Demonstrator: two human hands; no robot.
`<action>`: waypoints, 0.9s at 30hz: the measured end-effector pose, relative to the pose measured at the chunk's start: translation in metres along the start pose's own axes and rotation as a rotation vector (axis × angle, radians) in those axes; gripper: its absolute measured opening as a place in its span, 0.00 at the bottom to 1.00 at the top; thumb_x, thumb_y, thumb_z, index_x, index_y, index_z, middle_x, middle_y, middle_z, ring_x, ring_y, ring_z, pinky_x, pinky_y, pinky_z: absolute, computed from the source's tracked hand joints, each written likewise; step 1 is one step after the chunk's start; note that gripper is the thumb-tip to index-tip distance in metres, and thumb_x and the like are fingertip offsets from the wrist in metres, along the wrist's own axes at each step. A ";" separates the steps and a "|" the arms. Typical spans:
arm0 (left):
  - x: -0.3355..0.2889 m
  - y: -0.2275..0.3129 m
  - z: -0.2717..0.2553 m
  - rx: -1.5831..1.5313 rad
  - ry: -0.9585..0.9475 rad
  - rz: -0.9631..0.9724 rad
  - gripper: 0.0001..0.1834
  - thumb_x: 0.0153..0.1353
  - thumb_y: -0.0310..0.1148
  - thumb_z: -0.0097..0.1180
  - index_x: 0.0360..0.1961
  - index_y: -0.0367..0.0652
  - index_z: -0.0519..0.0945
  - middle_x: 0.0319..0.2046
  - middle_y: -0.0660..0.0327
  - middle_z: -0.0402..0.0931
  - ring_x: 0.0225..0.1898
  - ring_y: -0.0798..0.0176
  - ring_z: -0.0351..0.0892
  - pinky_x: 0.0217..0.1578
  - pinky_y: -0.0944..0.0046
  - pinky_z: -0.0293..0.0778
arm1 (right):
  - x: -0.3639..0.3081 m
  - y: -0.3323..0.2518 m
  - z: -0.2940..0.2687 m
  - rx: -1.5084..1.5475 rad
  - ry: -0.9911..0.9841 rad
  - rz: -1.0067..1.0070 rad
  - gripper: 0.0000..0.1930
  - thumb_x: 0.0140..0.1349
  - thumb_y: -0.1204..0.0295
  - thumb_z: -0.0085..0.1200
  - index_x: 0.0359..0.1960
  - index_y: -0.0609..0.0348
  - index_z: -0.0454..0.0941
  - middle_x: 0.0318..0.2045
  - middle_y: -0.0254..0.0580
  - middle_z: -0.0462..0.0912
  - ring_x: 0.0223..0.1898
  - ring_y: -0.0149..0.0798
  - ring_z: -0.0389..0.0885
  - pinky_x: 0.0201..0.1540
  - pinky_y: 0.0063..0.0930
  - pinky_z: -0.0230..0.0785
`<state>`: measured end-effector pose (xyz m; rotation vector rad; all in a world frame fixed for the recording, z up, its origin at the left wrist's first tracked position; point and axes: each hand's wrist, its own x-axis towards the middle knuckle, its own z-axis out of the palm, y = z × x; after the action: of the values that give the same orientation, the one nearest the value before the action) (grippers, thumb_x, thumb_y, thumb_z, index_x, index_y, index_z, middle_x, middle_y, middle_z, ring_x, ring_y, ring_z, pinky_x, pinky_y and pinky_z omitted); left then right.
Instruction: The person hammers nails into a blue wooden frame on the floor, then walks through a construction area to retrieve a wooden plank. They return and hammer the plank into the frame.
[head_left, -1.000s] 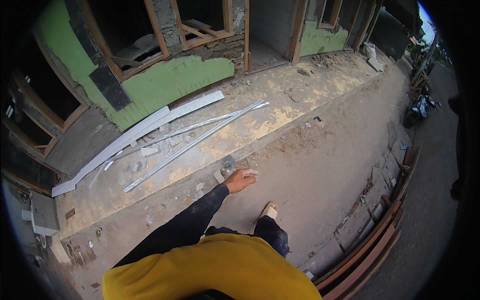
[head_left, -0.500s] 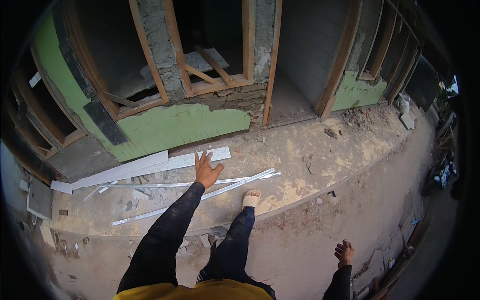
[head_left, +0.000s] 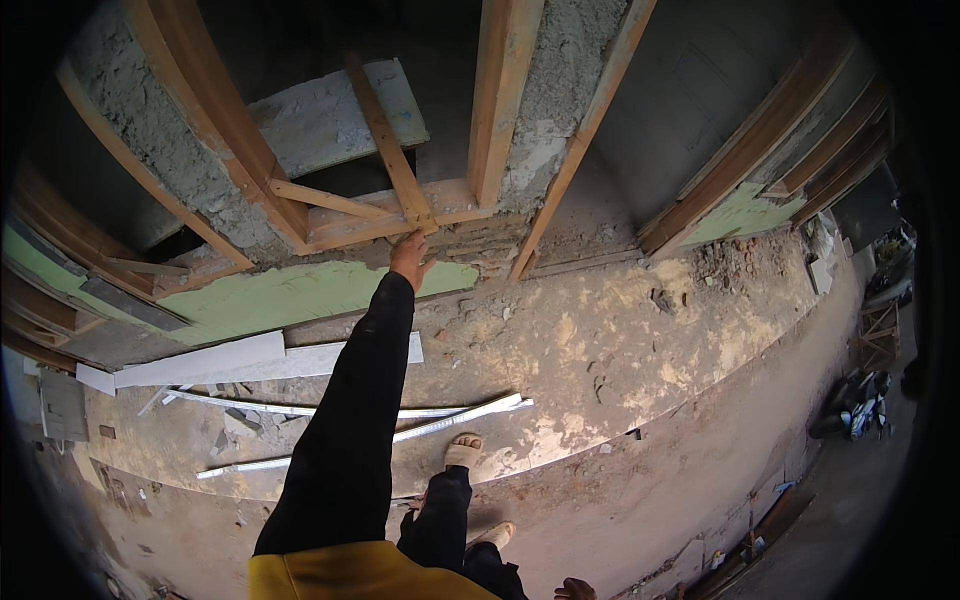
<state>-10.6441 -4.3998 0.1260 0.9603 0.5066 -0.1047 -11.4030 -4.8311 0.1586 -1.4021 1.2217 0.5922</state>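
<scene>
My left hand [head_left: 408, 258] reaches forward to the lower edge of a wooden window frame [head_left: 350, 232]. Its fingertips are at the lower end of a loose wooden plank [head_left: 385, 140] that leans inward over the sill; the thumb stands apart, and no firm grip shows. A shorter wooden strip [head_left: 328, 199] lies slanted beside that plank, across the frame's corner. Only part of my right hand [head_left: 575, 590] shows at the bottom edge, away from everything, its fingers mostly cut off.
Thin metal channels [head_left: 460, 418] and long white boards [head_left: 200, 362] lie on the worn ledge beneath my left arm. Broken green plaster [head_left: 330, 293] covers the low wall. Rubble [head_left: 735, 268] lies near the doorway. A motorcycle [head_left: 858, 405] stands at far right.
I have stepped closer to the wall. My left hand has moved from above the white boards up to the window frame's edge. My right hand has dropped toward the bottom of the view.
</scene>
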 end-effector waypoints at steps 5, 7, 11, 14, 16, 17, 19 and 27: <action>0.023 0.015 0.013 -0.179 -0.048 -0.051 0.25 0.76 0.33 0.58 0.69 0.40 0.68 0.68 0.53 0.70 0.72 0.47 0.70 0.70 0.44 0.71 | -0.008 -0.032 -0.029 0.011 0.058 0.033 0.26 0.73 0.52 0.58 0.63 0.57 0.78 0.42 0.47 0.89 0.37 0.40 0.88 0.32 0.35 0.83; 0.017 0.028 0.018 -0.096 0.027 -0.022 0.24 0.75 0.32 0.59 0.67 0.37 0.69 0.66 0.52 0.72 0.70 0.47 0.72 0.68 0.45 0.74 | -0.004 -0.048 -0.033 0.022 0.056 0.046 0.25 0.73 0.52 0.58 0.63 0.56 0.78 0.42 0.47 0.89 0.37 0.41 0.88 0.33 0.36 0.83; -0.025 0.069 0.011 -0.168 -0.002 0.265 0.16 0.73 0.31 0.61 0.58 0.37 0.76 0.58 0.51 0.77 0.61 0.48 0.81 0.62 0.50 0.82 | 0.021 -0.091 -0.032 -0.034 0.036 0.044 0.25 0.74 0.53 0.57 0.63 0.55 0.78 0.43 0.48 0.89 0.36 0.42 0.88 0.33 0.37 0.83; -0.102 0.090 -0.020 -0.187 -0.083 0.343 0.14 0.71 0.33 0.64 0.52 0.38 0.81 0.50 0.54 0.84 0.54 0.52 0.86 0.59 0.50 0.83 | 0.057 -0.130 -0.027 -0.062 -0.025 0.016 0.24 0.74 0.53 0.57 0.64 0.53 0.78 0.43 0.48 0.89 0.36 0.43 0.88 0.33 0.40 0.84; -0.172 0.093 -0.048 -0.155 -0.103 0.318 0.14 0.70 0.34 0.66 0.52 0.38 0.82 0.48 0.55 0.86 0.52 0.53 0.88 0.59 0.51 0.83 | 0.085 -0.167 -0.018 -0.130 -0.083 -0.028 0.26 0.72 0.52 0.59 0.65 0.52 0.78 0.44 0.48 0.89 0.37 0.44 0.88 0.34 0.41 0.84; -0.214 0.089 -0.062 -0.132 -0.068 0.294 0.15 0.70 0.33 0.66 0.53 0.38 0.82 0.49 0.54 0.86 0.54 0.53 0.88 0.59 0.51 0.83 | 0.099 -0.189 -0.010 -0.211 -0.103 -0.071 0.27 0.71 0.51 0.60 0.65 0.52 0.77 0.45 0.48 0.89 0.37 0.45 0.88 0.34 0.42 0.84; -0.302 0.083 -0.088 -0.098 -0.062 0.243 0.17 0.71 0.33 0.62 0.57 0.37 0.81 0.49 0.54 0.86 0.54 0.53 0.88 0.57 0.52 0.84 | 0.116 -0.246 0.022 -0.140 -0.344 -0.092 0.24 0.72 0.49 0.56 0.59 0.52 0.80 0.48 0.48 0.89 0.41 0.46 0.88 0.39 0.43 0.81; -0.642 0.080 -0.144 -0.046 0.164 0.074 0.23 0.66 0.29 0.65 0.60 0.29 0.80 0.47 0.43 0.87 0.47 0.45 0.90 0.50 0.46 0.89 | -0.003 -0.500 0.321 -0.324 -1.080 -0.369 0.53 0.70 0.27 0.41 0.82 0.58 0.50 0.78 0.55 0.59 0.79 0.55 0.57 0.75 0.56 0.59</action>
<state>-11.2366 -4.3246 0.4135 0.9459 0.6210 0.0524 -10.8646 -4.6151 0.2860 -1.2147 0.0061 1.1055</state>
